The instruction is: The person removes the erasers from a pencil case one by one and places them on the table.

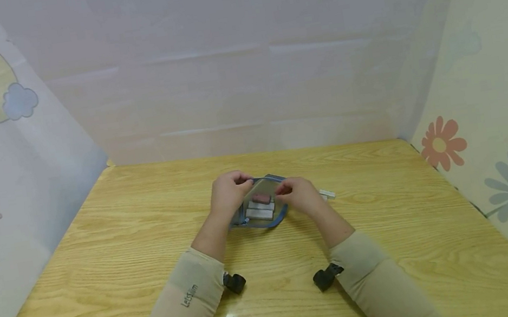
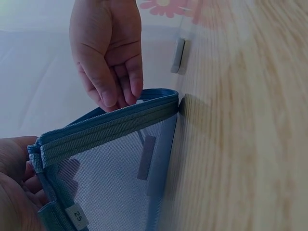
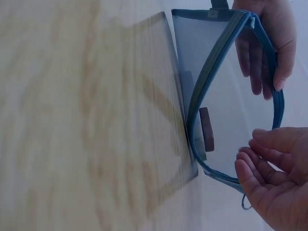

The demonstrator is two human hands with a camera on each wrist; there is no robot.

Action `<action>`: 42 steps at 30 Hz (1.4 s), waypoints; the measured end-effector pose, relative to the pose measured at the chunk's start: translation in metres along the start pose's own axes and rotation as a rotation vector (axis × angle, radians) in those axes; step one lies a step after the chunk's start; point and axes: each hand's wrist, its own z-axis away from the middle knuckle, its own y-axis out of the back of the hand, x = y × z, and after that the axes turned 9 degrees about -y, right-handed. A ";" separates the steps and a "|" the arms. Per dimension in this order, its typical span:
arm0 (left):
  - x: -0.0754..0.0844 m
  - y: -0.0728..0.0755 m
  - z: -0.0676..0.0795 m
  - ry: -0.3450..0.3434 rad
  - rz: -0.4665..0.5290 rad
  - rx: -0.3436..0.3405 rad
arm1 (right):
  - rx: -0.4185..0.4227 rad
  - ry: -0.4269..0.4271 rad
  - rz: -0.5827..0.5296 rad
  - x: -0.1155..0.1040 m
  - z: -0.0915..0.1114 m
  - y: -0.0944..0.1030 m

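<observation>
A blue mesh zip pouch (image 1: 273, 224) lies on the table with its mouth spread wide. My left hand (image 1: 228, 194) pinches the far left part of its rim, thumb outside and fingers behind the mesh in the right wrist view. Through the mouth show a reddish-brown block (image 1: 261, 198) and pale bar-shaped blocks (image 1: 259, 214). My right hand (image 1: 300, 194) hovers at the right side of the mouth, fingers loosely curled and nothing between them. In the left wrist view its fingertips (image 2: 109, 100) overlap the zip edge.
Small white bars (image 1: 326, 193) lie on the wooden table (image 1: 116, 256) just right of my right hand. A pale wall sheet (image 1: 235, 95) stands behind, with printed side panels left and right. Each sleeve carries a black wrist camera (image 1: 235, 283).
</observation>
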 end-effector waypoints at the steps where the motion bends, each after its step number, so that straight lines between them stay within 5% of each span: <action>1: 0.000 0.000 0.000 0.001 0.003 -0.001 | 0.000 -0.007 -0.006 -0.001 0.000 -0.001; 42: 0.004 -0.004 0.002 -0.032 0.017 -0.019 | 0.188 -0.021 -0.071 0.000 -0.009 -0.046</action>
